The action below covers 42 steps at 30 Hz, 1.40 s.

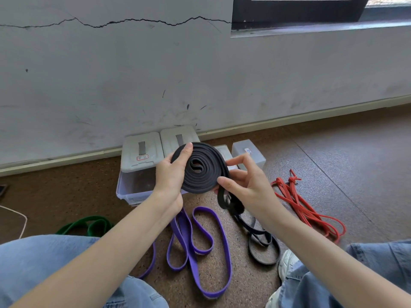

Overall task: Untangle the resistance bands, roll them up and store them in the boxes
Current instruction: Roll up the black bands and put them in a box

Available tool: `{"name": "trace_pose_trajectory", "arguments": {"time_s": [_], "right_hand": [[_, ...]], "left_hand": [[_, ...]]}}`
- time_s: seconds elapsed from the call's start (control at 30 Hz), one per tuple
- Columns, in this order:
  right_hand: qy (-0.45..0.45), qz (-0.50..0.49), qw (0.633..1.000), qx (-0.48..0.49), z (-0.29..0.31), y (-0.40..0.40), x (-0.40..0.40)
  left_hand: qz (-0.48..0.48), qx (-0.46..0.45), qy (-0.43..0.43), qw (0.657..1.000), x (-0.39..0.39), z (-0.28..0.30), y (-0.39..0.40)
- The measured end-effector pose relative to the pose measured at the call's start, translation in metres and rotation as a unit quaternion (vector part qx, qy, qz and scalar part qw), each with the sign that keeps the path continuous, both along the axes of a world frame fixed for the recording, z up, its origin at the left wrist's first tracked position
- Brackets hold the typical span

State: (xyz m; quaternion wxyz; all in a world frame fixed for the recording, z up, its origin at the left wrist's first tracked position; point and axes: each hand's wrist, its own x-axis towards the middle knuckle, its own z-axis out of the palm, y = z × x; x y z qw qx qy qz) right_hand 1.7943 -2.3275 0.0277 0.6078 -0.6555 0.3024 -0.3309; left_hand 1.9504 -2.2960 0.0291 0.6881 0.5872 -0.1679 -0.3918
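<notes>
while you hold the black band up in front of the boxes, it shows as a flat, matte spiral of several tight turns with a small s-shaped fold at its centre. your left hand has its grip closed on the coil's left edge, thumb laid over the top rim. your right hand pinches the coil's right and lower edge with thumb and fingertips, and the unrolled tail runs down under that palm to the floor, where it lies in loose narrow loops. below the coil the purple band sprawls on the floor in long open loops between your knees. the green band lies by your left leg, and the red band, thin and knotted at its far end, lies bunched well to the right.
</notes>
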Motion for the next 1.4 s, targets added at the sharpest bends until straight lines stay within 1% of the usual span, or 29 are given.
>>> {"name": "trace_pose_trajectory", "arguments": {"time_s": [0.1, 0.23, 0.3, 0.37, 0.5, 0.6, 0.73, 0.83, 0.97, 1.13, 1.2, 1.23, 1.27, 1.33, 1.37, 1.4], "right_hand": [[0.009, -0.013, 0.999, 0.039, -0.001, -0.001, -0.004], [0.032, -0.030, 0.999, 0.029, 0.009, -0.017, -0.016], [0.044, -0.021, 0.999, 0.011, 0.014, -0.023, -0.019], [0.059, -0.004, 0.998, -0.011, 0.015, -0.026, -0.020], [0.079, 0.035, 0.995, -0.040, 0.014, -0.024, -0.021], [0.093, 0.048, 0.992, -0.067, 0.016, -0.024, -0.020], [0.107, 0.081, 0.988, -0.081, 0.015, -0.024, -0.019], [0.104, 0.081, 0.985, -0.115, 0.015, -0.025, -0.019], [0.092, 0.054, 0.986, -0.131, 0.013, -0.028, -0.016], [0.173, 0.065, 0.969, -0.164, 0.001, -0.024, -0.006], [0.210, 0.059, 0.957, -0.193, -0.007, -0.023, -0.002], [0.210, 0.048, 0.958, -0.190, -0.009, -0.021, -0.001], [0.186, 0.035, 0.970, -0.155, -0.011, -0.020, 0.001], [0.064, 0.011, 0.998, -0.004, -0.013, -0.013, 0.008], [0.008, 0.000, 0.998, 0.069, -0.013, -0.011, 0.014], [-0.022, -0.013, 0.994, 0.102, -0.014, -0.010, 0.021]], "left_hand": [[-0.026, 0.028, -0.001, 0.999, -0.006, -0.012, 0.003], [-0.156, 0.020, -0.025, 0.987, 0.009, -0.003, 0.004], [-0.229, 0.010, -0.055, 0.972, 0.015, 0.003, 0.004], [-0.274, 0.011, -0.085, 0.958, 0.011, 0.006, 0.005], [-0.279, 0.070, -0.082, 0.954, 0.010, 0.006, 0.004], [-0.284, 0.070, -0.042, 0.955, 0.012, 0.005, 0.006], [-0.256, 0.059, -0.035, 0.964, 0.007, 0.004, 0.007], [-0.238, 0.050, -0.018, 0.970, 0.009, 0.009, 0.006], [-0.184, 0.021, 0.046, 0.982, 0.014, 0.012, 0.000], [-0.094, 0.052, 0.130, 0.986, 0.007, -0.004, -0.004], [-0.058, 0.060, 0.152, 0.985, 0.005, -0.011, -0.006], [-0.042, 0.062, 0.160, 0.984, 0.004, -0.014, -0.006], [-0.027, 0.063, 0.163, 0.984, 0.005, -0.016, -0.007], [0.000, 0.059, 0.157, 0.986, 0.006, -0.020, -0.007], [0.016, 0.056, 0.152, 0.987, 0.007, -0.022, -0.007], [0.034, 0.054, 0.147, 0.987, 0.008, -0.023, -0.006]]}}
